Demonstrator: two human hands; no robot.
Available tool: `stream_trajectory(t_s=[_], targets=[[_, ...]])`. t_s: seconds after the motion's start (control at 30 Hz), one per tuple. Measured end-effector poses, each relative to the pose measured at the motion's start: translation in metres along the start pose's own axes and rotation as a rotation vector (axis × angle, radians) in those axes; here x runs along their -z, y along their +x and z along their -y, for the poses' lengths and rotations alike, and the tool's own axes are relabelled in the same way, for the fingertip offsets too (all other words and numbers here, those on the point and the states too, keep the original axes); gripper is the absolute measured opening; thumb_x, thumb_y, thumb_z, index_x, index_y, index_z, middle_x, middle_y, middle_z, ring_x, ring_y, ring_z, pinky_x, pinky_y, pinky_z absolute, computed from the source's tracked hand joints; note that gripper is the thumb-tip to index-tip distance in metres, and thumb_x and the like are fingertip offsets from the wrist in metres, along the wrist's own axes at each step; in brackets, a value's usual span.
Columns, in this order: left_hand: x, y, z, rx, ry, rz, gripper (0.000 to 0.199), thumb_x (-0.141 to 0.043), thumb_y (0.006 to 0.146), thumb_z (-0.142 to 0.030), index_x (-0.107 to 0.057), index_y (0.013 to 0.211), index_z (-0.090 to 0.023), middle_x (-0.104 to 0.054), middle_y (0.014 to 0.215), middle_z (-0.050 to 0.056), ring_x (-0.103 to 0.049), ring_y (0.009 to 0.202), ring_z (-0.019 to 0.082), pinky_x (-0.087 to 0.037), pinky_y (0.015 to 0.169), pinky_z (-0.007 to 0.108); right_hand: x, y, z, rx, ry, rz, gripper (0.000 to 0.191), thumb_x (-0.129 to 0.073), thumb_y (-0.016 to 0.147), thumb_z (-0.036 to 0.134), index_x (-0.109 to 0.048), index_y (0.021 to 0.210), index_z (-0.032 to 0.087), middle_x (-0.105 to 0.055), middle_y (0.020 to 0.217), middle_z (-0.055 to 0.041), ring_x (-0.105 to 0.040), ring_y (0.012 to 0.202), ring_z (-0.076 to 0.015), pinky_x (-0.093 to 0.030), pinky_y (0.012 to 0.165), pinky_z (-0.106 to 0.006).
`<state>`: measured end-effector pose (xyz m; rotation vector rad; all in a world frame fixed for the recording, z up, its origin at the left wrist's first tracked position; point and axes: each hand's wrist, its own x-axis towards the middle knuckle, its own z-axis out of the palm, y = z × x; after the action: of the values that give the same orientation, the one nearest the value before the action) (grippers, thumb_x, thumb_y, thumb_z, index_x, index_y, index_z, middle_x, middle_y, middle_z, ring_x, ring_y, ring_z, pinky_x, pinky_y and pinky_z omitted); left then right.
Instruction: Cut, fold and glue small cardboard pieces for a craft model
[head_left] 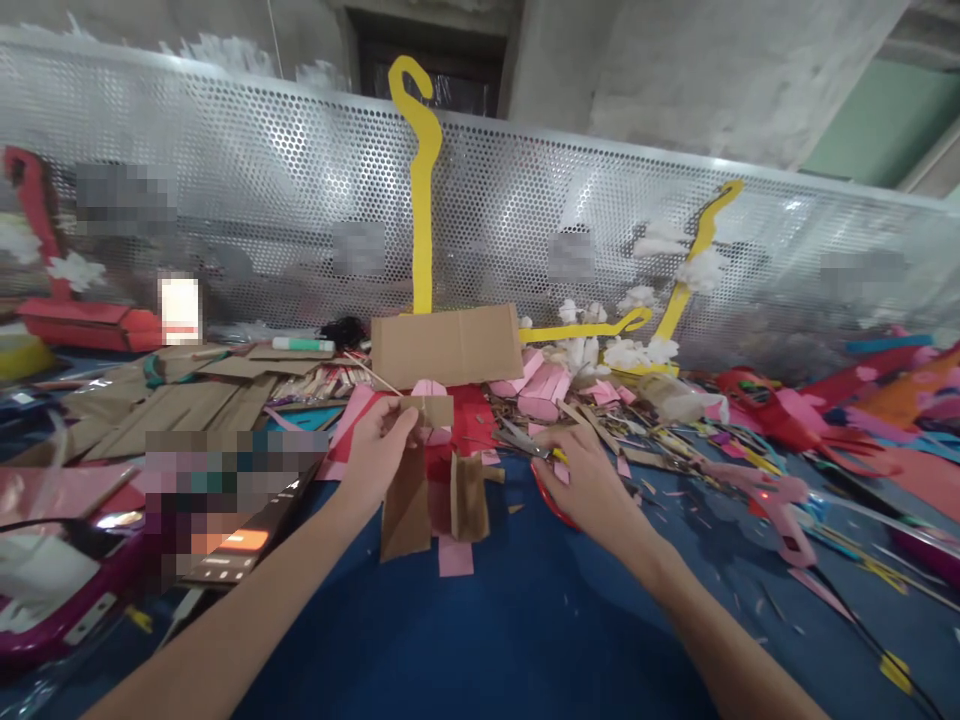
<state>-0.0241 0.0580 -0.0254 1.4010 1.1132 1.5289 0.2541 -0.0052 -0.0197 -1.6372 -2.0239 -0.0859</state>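
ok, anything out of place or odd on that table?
Yes: loose scraps litter the blue table beside and beyond the right hand. The pink glue gun seems to lie on its side near them with a red light showing; that looks risky if it's hot.

No text, label, brand, number or sign can be read. On the phone [276,505] left of the left grip [379,445], the lit screen is partly blocked out and its small pale marks are too blurred to make out. Beyond that grip, a white and green tube [303,345] is too small for lettering. The glue gun [761,497] right of the right grip [581,475] shows nothing legible.
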Motion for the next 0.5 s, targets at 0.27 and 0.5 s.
stream_trajectory(t_s=[0.27,0.5], targets=[[0.012,-0.008,-0.015,-0.152,0.304,0.1,0.01,-0.06,0.087,-0.031,-0.058,0.08,-0.024,-0.065,0.071,0.0,-0.064,0.078,0.024,-0.047,0.075,0.034,-0.021,0.009,0.063,0.075,0.009,0.228,0.023,-0.065,0.091,0.028,-0.063,0.07,0.02,-0.067,0.064,-0.0022,-0.059,0.062,-0.0182,-0.027,0.062,-0.03],[0.02,-0.002,-0.012,-0.169,0.44,0.024,0.011,-0.054,0.09,-0.028,-0.056,0.08,-0.025,-0.061,0.075,0.0,-0.059,0.076,0.023,-0.041,0.072,0.032,0.0,0.029,0.028,0.047,-0.001,0.235,0.03,-0.062,0.091,0.026,-0.058,0.061,0.02,-0.061,0.06,-0.0021,-0.053,0.056,-0.0161,-0.021,0.057,-0.03]])
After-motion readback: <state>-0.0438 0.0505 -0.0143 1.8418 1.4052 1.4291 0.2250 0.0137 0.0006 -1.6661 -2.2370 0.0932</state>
